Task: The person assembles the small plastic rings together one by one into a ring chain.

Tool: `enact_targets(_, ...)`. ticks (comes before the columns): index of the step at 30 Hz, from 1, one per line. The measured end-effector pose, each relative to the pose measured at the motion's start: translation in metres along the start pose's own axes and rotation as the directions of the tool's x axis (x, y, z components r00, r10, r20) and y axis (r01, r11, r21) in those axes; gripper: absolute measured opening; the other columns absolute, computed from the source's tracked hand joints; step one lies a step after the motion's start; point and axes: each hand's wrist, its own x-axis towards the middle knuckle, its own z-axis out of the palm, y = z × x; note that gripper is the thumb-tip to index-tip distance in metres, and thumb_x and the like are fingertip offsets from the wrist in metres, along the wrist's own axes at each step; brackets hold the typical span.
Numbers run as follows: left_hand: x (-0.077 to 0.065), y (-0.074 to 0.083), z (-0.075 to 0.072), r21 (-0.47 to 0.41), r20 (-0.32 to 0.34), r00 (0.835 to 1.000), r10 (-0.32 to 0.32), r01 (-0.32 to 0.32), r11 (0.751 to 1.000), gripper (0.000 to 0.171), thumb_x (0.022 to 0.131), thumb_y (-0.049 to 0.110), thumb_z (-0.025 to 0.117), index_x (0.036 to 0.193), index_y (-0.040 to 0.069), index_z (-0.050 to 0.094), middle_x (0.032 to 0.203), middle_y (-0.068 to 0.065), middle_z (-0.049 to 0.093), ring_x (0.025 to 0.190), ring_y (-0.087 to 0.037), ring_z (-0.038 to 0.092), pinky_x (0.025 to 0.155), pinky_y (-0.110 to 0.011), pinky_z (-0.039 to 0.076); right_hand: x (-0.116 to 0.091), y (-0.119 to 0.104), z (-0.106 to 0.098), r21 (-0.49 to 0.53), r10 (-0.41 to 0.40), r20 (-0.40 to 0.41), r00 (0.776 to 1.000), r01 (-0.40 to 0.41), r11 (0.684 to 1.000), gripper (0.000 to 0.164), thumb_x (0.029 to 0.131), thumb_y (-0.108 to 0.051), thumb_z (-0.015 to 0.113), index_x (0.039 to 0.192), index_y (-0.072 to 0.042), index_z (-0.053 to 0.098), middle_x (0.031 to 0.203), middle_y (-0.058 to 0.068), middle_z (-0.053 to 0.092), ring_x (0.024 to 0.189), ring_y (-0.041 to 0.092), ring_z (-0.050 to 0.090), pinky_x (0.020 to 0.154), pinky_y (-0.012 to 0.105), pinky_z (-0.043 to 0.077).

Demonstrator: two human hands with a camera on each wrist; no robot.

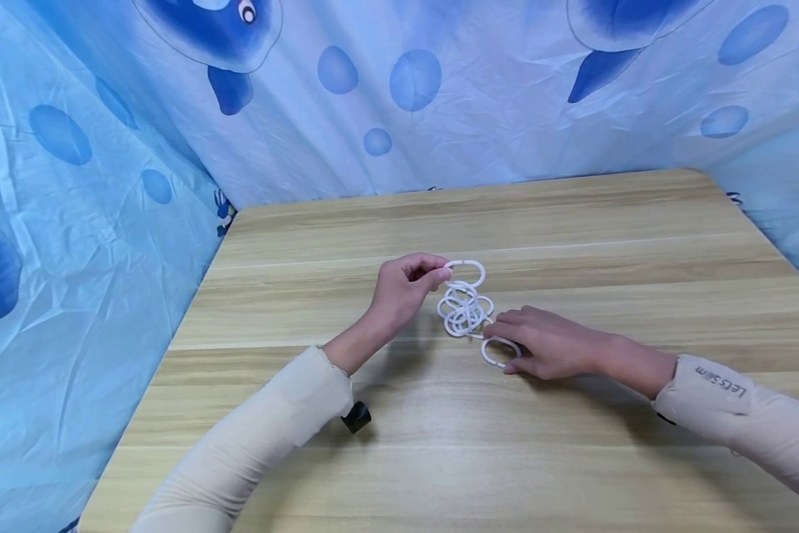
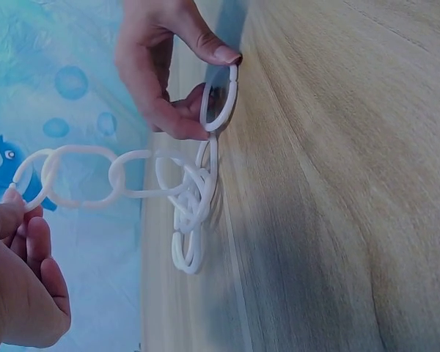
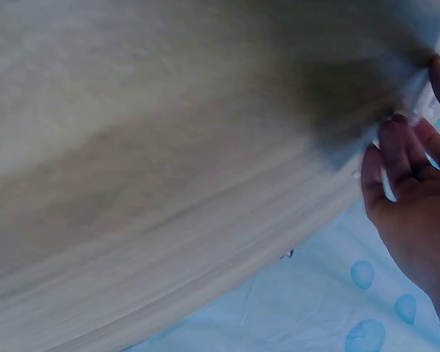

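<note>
A chain of white plastic links (image 1: 464, 317) lies partly heaped on the wooden table between the hands. My left hand (image 1: 400, 290) pinches the link at one end between thumb and fingers. In the left wrist view, that hand (image 2: 29, 279) holds the end up, and a few linked loops (image 2: 81, 149) stretch from it down to the tangled heap (image 2: 193, 198). My right hand (image 1: 551, 342) grips the link at the other end (image 1: 486, 354) low over the table, thumb on one side and fingers on the other. The right wrist view shows this hand (image 3: 414, 194) at its edge, the link mostly hidden.
The wood-grain table (image 1: 572, 222) extends around the hands. Behind it and at the sides hangs a blue curtain (image 1: 372, 81) with whale and bubble prints. A small black block (image 1: 356, 417) shows beside the left sleeve (image 1: 272, 422).
</note>
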Motion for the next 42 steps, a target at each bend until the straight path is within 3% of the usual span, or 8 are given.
enact_targets(4,0.000,0.000,0.000,-0.016,0.001,1.000,0.003,-0.003,1.000,0.013,0.087,0.010,0.072,0.095,0.001,0.073,0.089,-0.008,0.070,0.073,-0.011,0.059,0.081,-0.050,0.052,0.000,-0.001,0.000,-0.044,-0.041,-0.035,0.999,0.040,0.998,0.044,0.079,-0.028,0.076,0.116,-0.009,0.062,0.103,-0.001,0.060,0.091,0.012,0.054,0.081,0.037,0.045)
enact_targets(9,0.000,0.001,0.000,-0.013,-0.001,1.000,0.000,0.000,1.000,0.012,0.087,0.010,0.072,0.095,0.001,0.073,0.089,-0.008,0.070,0.072,-0.010,0.058,0.081,-0.049,0.052,0.001,0.002,-0.004,-0.067,-0.056,-0.074,0.996,0.052,0.996,0.046,0.076,-0.030,0.077,0.114,-0.006,0.064,0.098,-0.001,0.061,0.086,0.012,0.054,0.078,0.036,0.045)
enact_targets(14,0.000,0.001,-0.001,0.005,0.003,1.000,-0.003,0.003,1.000,0.012,0.087,0.011,0.072,0.095,0.003,0.073,0.089,-0.007,0.070,0.074,-0.011,0.059,0.075,-0.036,0.054,0.002,0.008,-0.016,-0.002,-0.023,-0.164,0.986,0.023,1.000,0.043,0.074,-0.027,0.080,0.110,-0.007,0.068,0.081,-0.005,0.058,0.071,0.007,0.049,0.067,0.029,0.044)
enact_targets(18,-0.001,0.001,-0.001,0.001,0.007,1.000,0.001,-0.001,1.000,0.012,0.087,0.011,0.072,0.095,0.003,0.073,0.089,-0.007,0.070,0.074,-0.012,0.059,0.079,-0.043,0.054,0.003,0.014,-0.029,0.025,0.037,-0.229,0.973,-0.033,0.999,0.039,0.075,-0.025,0.080,0.109,-0.008,0.068,0.073,-0.008,0.050,0.065,0.007,0.047,0.059,0.024,0.040)
enact_targets(25,-0.001,0.000,-0.001,-0.011,0.009,1.000,0.007,-0.007,1.000,0.012,0.086,0.010,0.072,0.095,0.002,0.073,0.089,-0.008,0.070,0.073,-0.011,0.059,0.082,-0.052,0.051,0.005,0.020,-0.050,0.002,0.101,-0.337,0.936,-0.107,0.994,0.038,0.075,-0.020,0.080,0.108,-0.009,0.068,0.074,-0.008,0.050,0.067,0.010,0.049,0.058,0.026,0.040)
enact_targets(32,-0.002,-0.001,0.001,-0.022,0.024,1.000,0.011,-0.010,1.000,0.013,0.085,0.009,0.074,0.095,0.001,0.073,0.088,-0.008,0.071,0.073,-0.009,0.062,0.072,-0.029,0.055,0.014,0.022,-0.060,-0.037,0.084,-0.478,0.874,-0.116,0.993,0.039,0.070,-0.021,0.082,0.104,-0.007,0.070,0.075,-0.005,0.051,0.065,0.009,0.048,0.054,0.026,0.039)
enact_targets(35,-0.002,-0.003,0.001,-0.022,0.043,0.999,0.006,-0.005,1.000,0.013,0.085,0.010,0.073,0.095,0.001,0.073,0.086,-0.008,0.071,0.076,-0.015,0.065,0.073,-0.027,0.055,0.020,0.020,-0.063,-0.052,0.071,-0.517,0.853,-0.114,0.992,0.039,0.069,-0.021,0.082,0.103,-0.008,0.070,0.075,-0.004,0.052,0.064,0.008,0.047,0.054,0.025,0.039)
enact_targets(42,-0.002,-0.003,0.003,-0.025,0.084,0.996,0.026,-0.024,0.999,0.016,0.085,0.010,0.073,0.097,-0.001,0.073,0.089,-0.009,0.072,0.075,-0.010,0.064,0.072,-0.025,0.054,0.031,0.012,-0.071,-0.027,0.086,-0.542,0.836,-0.119,0.992,0.039,0.070,-0.020,0.083,0.105,-0.011,0.069,0.077,-0.004,0.054,0.066,0.008,0.048,0.056,0.023,0.037)
